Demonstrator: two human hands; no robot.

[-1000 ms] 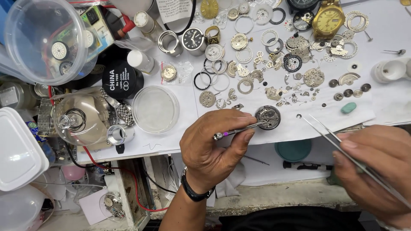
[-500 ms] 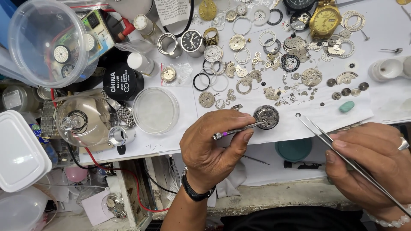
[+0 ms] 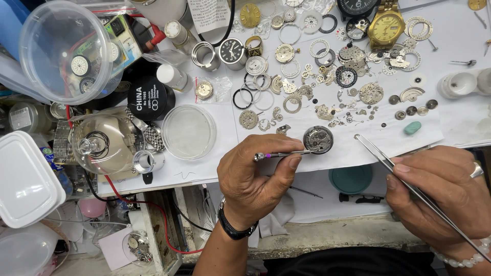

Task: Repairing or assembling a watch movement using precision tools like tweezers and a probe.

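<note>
Left hand: the left hand (image 3: 255, 179) pinches a thin screwdriver (image 3: 284, 154) with a purple band between thumb and fingers.
Screwdriver axis: nearly level, running left to right, its tip touching the left edge of the round watch movement (image 3: 318, 139).
Right hand: the right hand (image 3: 440, 189) is closed around long steel tweezers (image 3: 404, 179).
Tweezers axis: slanted up and to the left, tips (image 3: 357, 136) resting on the white paper, apart from the movement.
Movement's place: just beyond the left fingertips, to the left of the tweezer tips; the left hand is nearer.
Containers: a clear shallow dish (image 3: 188, 131) left of the left hand looks bare; a clear tub (image 3: 66, 48) farther left holds watch dials; a glass dome (image 3: 105, 143) covers something I cannot make out.
Bench: loose gears, rings and a gold wristwatch (image 3: 387, 28) lie beyond the hands.
</note>
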